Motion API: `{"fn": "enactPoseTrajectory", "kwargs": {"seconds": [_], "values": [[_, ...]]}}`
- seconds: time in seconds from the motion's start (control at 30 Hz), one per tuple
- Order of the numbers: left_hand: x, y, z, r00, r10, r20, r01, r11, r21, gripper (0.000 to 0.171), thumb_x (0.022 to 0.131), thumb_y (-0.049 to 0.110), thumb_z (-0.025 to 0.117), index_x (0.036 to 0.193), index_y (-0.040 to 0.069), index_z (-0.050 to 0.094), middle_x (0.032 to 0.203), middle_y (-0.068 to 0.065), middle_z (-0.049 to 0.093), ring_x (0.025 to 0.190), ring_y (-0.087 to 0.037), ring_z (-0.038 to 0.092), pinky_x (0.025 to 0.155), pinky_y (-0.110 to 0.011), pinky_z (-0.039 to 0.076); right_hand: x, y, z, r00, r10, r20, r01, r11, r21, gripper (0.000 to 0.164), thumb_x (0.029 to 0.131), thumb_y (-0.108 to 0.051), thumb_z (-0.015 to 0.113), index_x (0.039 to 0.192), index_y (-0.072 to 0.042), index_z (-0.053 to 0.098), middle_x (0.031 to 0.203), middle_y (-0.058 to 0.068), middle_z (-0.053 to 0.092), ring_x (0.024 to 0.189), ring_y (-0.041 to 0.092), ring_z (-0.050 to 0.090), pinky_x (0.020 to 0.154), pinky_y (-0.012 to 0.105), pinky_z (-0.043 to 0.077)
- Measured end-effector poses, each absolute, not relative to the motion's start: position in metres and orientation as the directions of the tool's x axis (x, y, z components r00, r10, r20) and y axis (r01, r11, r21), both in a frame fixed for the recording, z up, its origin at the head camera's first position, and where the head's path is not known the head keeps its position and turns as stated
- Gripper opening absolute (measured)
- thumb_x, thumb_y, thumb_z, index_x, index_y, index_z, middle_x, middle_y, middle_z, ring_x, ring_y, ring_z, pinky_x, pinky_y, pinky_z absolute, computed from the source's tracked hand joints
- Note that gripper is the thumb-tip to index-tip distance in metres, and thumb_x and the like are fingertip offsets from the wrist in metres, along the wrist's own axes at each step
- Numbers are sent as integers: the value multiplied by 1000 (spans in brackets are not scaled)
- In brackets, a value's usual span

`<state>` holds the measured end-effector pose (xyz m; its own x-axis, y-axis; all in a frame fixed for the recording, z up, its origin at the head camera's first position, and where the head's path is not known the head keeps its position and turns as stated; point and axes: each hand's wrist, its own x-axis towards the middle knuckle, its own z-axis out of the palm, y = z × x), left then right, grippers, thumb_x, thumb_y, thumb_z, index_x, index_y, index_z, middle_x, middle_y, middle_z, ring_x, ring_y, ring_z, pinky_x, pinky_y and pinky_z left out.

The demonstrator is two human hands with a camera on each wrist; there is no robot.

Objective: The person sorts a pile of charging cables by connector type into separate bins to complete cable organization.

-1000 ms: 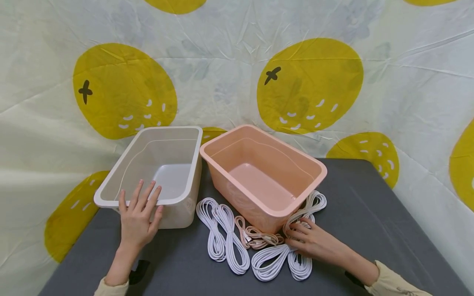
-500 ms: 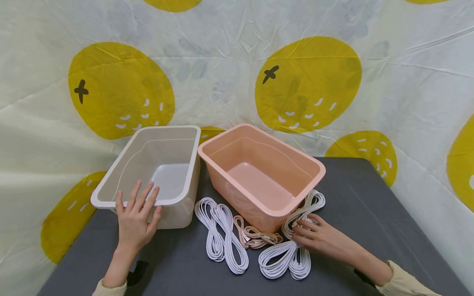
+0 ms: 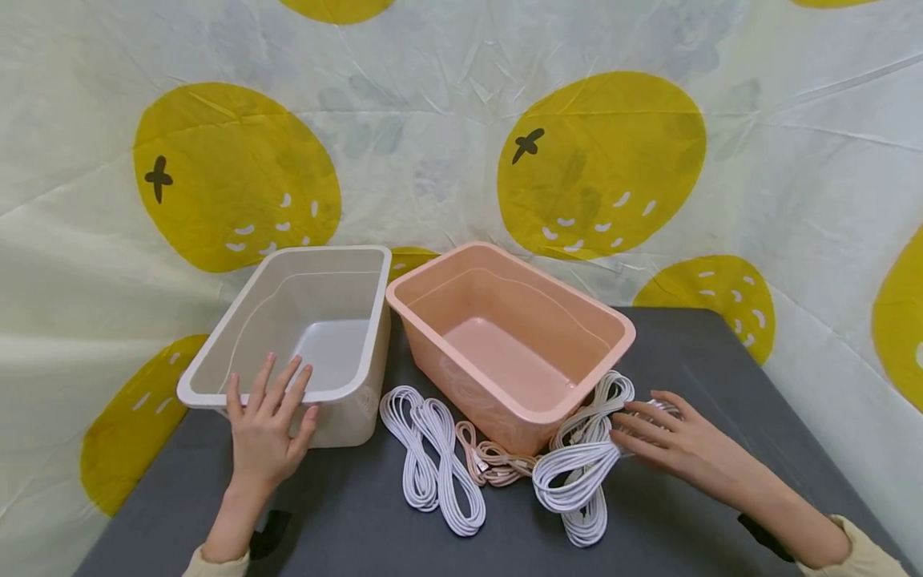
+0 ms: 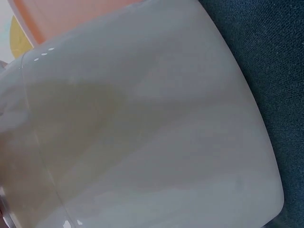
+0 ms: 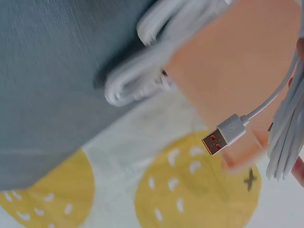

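My left hand (image 3: 263,437) rests on the near rim of the light grey bin (image 3: 339,393), its fingers extended and spread over the edge. My right hand (image 3: 685,445) grips a coiled white USB cable (image 3: 577,477) by its middle, off the table at the right. One loop sticks out to the left of the fingers. In the right wrist view a loose USB plug (image 5: 225,134) hangs from this coil. Below and behind it lie other white cable coils (image 3: 614,391), partly covered. The left wrist view shows mostly the bin's outer wall (image 4: 156,123); the left hand's fingers are hidden there.
A pink bin (image 3: 454,369) stands turned beside the grey one. Against its near side lie a pair of white cable coils (image 3: 433,461) and a pink cable (image 3: 501,465). The dark table (image 3: 692,361) ends at a fruit-printed cloth (image 3: 433,160).
My right hand has picked up the white USB cable and moved right with it, uncovering the coils it lay among. The left hand has stayed on the grey bin's rim.
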<state>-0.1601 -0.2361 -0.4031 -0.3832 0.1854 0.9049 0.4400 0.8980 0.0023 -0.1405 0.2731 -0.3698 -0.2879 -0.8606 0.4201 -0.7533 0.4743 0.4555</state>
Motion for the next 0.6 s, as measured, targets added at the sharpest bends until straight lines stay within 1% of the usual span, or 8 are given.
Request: {"fn": "enactPoseTrajectory", "kwargs": {"seconds": [0.1,0.17,0.2,0.27,0.37,0.47,0.6], "values": [[-159,-236,-402,-389,186,902,440,898,5,51,90,45,34,114,9,61,117,-14,60,122,-34,43,105,-57,11,-139,277,-356,-280,-843,459,-763,486,426,47,98,-33,12,119,-20,51,105,3,62,100,21,49,112,35,11],[-159,-237,-401,-397,188,898,440,898,6,51,90,45,34,115,9,60,118,-14,60,123,-33,42,104,-58,11,-138,279,-346,-288,-832,474,-768,496,406,48,97,-37,14,120,-20,53,107,4,61,102,22,47,113,33,5],[-159,-237,-401,-400,191,896,439,899,5,51,91,45,34,115,9,60,118,-13,60,123,-34,42,104,-58,11,-137,280,-342,-292,-829,477,-764,503,405,49,97,-38,14,116,-18,55,107,5,61,103,22,46,113,33,5],[-158,-239,-400,-410,194,891,434,901,3,51,91,45,33,116,10,60,119,-13,59,123,-33,42,103,-59,11,-137,281,-334,-294,-821,489,-754,514,409,49,97,-38,15,114,-18,56,109,5,60,104,22,45,113,33,6],[-158,-242,-400,-430,192,882,418,908,6,51,91,46,32,117,12,59,121,-12,59,124,-32,42,102,-61,12,-139,282,-323,-280,-813,511,-747,519,415,47,97,-38,18,114,-17,56,110,7,60,105,22,45,113,33,8],[-158,-247,-398,-450,176,876,395,919,19,53,91,48,30,119,12,58,122,-11,58,125,-31,40,101,-61,13,-142,283,-315,-243,-815,526,-745,504,436,44,98,-33,19,112,-16,56,110,9,59,104,24,45,113,35,11],[-158,-255,-397,-464,146,874,365,930,39,54,91,49,29,120,12,57,122,-12,57,126,-31,39,101,-62,12,-143,285,-303,-216,-828,518,-743,483,462,43,99,-19,15,114,-17,55,112,13,57,108,25,42,113,38,11]]}}
